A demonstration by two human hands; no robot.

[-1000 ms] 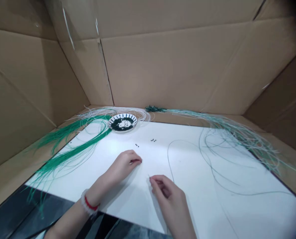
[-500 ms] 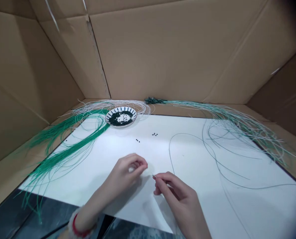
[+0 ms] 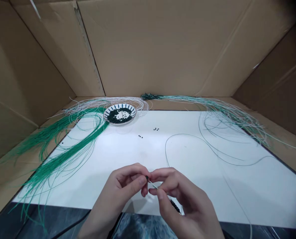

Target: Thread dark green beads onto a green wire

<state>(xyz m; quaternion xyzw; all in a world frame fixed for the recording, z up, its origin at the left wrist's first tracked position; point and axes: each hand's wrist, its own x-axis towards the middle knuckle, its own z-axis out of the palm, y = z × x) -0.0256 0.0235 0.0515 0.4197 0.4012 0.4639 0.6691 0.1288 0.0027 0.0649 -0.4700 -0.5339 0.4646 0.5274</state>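
Near the front of the white board, my left hand point(image 3: 128, 186) pinches a small dark bead point(image 3: 147, 178) between thumb and forefinger. Close beside it, my right hand point(image 3: 181, 196) is closed on a thin pale cord point(image 3: 153, 184) whose end points at the bead; I cannot tell whether it has entered the hole. A short row of dark beads point(image 3: 175, 205) shows below the right fingers. From behind the right hand a thin greenish cord point(image 3: 165, 149) loops up across the board.
A striped plate point(image 3: 107, 117) of dark beads stands at the back. Green strands point(image 3: 70, 151) spread at left, white strands point(image 3: 108, 100) behind. A pale green bundle point(image 3: 212, 104) runs along the back right. Loose beads point(image 3: 156, 129) lie mid-board. A cardboard wall point(image 3: 150, 49) encloses the back.
My hands have come together, and a dark bead now shows in the left fingertips beside the cord end. A row of beads has come into sight under the right hand. The view has shifted slightly.
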